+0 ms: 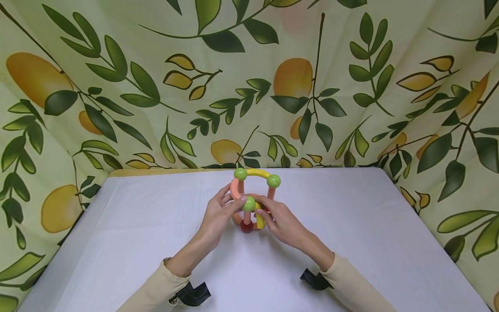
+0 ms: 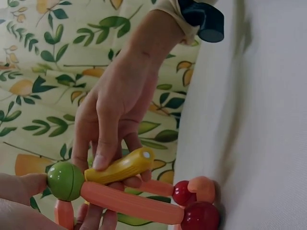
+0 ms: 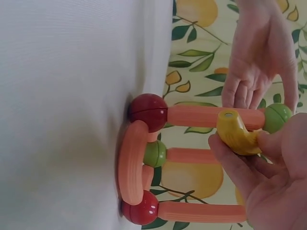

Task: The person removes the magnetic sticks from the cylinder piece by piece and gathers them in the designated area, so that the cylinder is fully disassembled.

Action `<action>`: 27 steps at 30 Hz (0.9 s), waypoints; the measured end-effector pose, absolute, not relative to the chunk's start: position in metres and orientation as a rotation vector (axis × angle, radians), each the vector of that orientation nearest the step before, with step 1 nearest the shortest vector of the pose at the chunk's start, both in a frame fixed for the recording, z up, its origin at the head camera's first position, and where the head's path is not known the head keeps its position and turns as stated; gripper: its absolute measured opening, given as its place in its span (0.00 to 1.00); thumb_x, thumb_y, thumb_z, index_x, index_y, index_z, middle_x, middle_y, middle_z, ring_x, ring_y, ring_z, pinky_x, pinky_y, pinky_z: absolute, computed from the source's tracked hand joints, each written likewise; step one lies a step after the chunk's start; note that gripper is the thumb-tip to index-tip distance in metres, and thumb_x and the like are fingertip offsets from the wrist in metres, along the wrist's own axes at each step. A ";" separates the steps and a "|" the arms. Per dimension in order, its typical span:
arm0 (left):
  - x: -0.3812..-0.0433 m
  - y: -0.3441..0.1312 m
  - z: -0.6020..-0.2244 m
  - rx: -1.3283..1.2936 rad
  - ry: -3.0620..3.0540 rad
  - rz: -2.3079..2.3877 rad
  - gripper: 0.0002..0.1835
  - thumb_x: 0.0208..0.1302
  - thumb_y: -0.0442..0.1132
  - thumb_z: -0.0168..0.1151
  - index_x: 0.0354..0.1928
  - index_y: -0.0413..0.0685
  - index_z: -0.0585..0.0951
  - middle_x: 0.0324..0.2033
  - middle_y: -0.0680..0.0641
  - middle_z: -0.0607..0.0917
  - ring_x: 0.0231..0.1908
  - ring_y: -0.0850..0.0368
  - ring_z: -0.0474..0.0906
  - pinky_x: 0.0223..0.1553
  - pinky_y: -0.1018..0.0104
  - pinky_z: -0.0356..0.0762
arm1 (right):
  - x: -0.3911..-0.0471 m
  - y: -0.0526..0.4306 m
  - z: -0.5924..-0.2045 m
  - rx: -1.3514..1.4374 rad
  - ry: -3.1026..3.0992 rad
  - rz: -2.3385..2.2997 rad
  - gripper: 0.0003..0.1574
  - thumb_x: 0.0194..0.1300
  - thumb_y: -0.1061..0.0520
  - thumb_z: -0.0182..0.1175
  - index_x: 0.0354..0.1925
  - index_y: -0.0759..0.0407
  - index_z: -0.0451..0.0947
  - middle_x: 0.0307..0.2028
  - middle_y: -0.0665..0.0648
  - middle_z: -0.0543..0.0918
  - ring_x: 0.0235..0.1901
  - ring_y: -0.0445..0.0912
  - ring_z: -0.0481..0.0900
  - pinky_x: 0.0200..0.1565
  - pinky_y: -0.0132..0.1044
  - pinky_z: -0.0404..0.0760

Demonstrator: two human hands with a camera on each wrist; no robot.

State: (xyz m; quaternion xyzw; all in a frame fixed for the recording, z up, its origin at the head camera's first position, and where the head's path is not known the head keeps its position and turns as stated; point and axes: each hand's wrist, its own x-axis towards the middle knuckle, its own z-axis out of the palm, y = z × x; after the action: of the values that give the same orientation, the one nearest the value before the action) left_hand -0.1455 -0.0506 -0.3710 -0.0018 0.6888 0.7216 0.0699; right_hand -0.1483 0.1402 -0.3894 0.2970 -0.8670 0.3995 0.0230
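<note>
Left hand (image 1: 219, 214) grips a glossy green ball (image 1: 248, 204), right hand (image 1: 287, 223) pinches a curved yellow plastic rod (image 3: 234, 136), which uneven pressure could send slipping

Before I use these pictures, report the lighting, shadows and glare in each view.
Head view: brightest of the three, with a soft shadow on the white tabletop below the right hand; left wrist view: dimmer, small glints on the green ball; right wrist view: also dimmer, small glints on the lower red ball.
</note>
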 end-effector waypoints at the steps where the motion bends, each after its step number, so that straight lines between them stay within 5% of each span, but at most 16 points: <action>1: -0.145 -0.051 -0.371 -0.010 2.074 2.170 0.42 0.65 0.44 0.66 0.74 0.41 0.56 0.65 0.40 0.74 0.54 0.51 0.81 0.65 0.50 0.66 | -0.148 0.140 -0.390 0.916 -2.687 1.254 0.26 0.70 0.65 0.56 0.66 0.60 0.69 0.55 0.55 0.81 0.41 0.43 0.79 0.46 0.35 0.82; 14: -0.146 -0.049 -0.371 -0.006 2.090 2.162 0.42 0.65 0.44 0.66 0.74 0.41 0.57 0.63 0.38 0.75 0.51 0.51 0.82 0.66 0.48 0.64 | -0.146 0.152 -0.386 0.842 -2.684 1.287 0.29 0.67 0.62 0.62 0.65 0.58 0.72 0.51 0.54 0.84 0.43 0.44 0.83 0.45 0.34 0.83; 27: -0.147 -0.050 -0.372 -0.011 2.103 2.158 0.41 0.65 0.44 0.66 0.74 0.41 0.57 0.63 0.40 0.75 0.51 0.52 0.83 0.65 0.50 0.65 | -0.174 0.212 -0.403 0.641 -2.945 1.129 0.17 0.67 0.60 0.62 0.53 0.65 0.79 0.44 0.55 0.85 0.42 0.49 0.82 0.42 0.40 0.83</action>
State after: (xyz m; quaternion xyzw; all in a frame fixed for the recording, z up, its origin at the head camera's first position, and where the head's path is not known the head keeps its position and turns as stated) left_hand -0.1466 -0.0500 -0.3723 -0.0035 0.6965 0.7147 0.0642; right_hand -0.1743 0.2117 -0.4027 0.1989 -0.9144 0.3506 -0.0383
